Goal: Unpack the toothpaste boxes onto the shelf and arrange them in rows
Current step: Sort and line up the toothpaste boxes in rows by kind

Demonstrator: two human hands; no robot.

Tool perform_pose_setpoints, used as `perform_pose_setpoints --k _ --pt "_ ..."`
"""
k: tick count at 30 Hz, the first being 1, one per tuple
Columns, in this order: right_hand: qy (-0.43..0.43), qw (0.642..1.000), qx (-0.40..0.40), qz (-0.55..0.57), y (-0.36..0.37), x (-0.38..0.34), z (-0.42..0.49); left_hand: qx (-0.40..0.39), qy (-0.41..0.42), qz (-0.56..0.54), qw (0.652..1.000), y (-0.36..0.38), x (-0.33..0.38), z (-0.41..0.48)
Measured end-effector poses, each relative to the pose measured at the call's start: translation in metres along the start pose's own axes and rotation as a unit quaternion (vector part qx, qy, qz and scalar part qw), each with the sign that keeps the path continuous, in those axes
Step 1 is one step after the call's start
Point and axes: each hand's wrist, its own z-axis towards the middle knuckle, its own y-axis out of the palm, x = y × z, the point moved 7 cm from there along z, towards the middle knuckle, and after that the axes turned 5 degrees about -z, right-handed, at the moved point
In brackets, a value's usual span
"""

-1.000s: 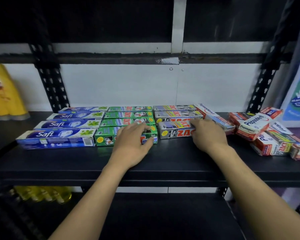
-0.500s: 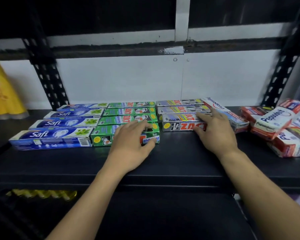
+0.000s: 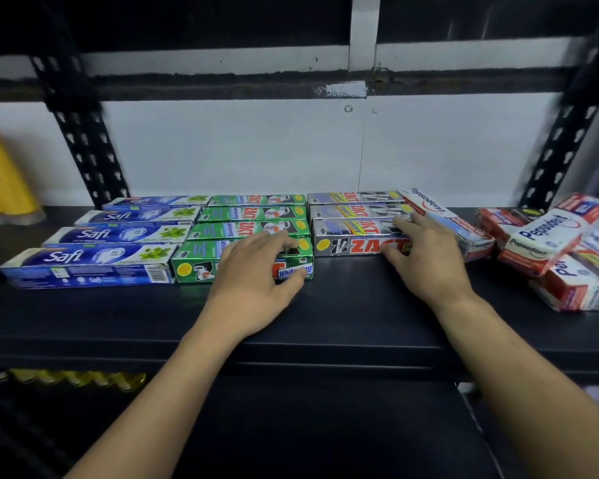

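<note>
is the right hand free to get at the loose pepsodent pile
Probably yes: the right hand only rests on the grey Zact box, and the shelf front toward the Pepsodent pile looks unobstructed.

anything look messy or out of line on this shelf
Yes. The red-and-white Pepsodent cardboard boxes at the far right lie in a jumbled heap, tilted and crossing one another, unlike the neat rows of blue Safi boxes, green Zact boxes and grey Zact boxes. One more Pepsodent box beside the grey row sits angled to it.
</note>
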Motion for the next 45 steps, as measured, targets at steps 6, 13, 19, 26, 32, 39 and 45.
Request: perform_pose_setpoints --k 6,13,19,26,32,39,45 --pt "0.015 1.0 -0.005 -0.017 -0.0047 -0.0015 -0.0031 -0.007 -0.008 -0.004 1.0 0.0021 -0.0023 -0.0004" --pt "0.019 1.0 -0.007 -0.009 -0.0078 -0.0037 -0.0054 -0.01 -0.01 -0.003 1.0 0.0013 -0.0018 -0.0003" --pt "0.02 1.0 -0.01 -0.008 -0.0078 -0.0036 -0.0064 -0.008 -0.006 -0.003 1.0 0.001 -0.0018 -0.0006" --pt "0.011 1.0 -0.015 -0.022 -0.0031 -0.0025 -0.0032 -0.009 -0.007 0.001 1.0 0.0022 -0.0025 0.0006" --pt "0.012 0.999 -0.018 -0.025 -0.0032 -0.0023 -0.0039 -0.002 -0.003 -0.004 1.0 0.0023 -0.0031 0.0007" --pt "0.009 1.0 -0.024 -0.014 -0.0023 -0.0018 -0.0037 -0.003 0.002 -0.006 1.0 0.003 -0.004 0.0021" --pt "0.017 1.0 -0.021 0.003 -0.0027 -0.0008 -0.0058 -0.001 0.0 0.005 1.0 0.0005 0.0013 0.0006"
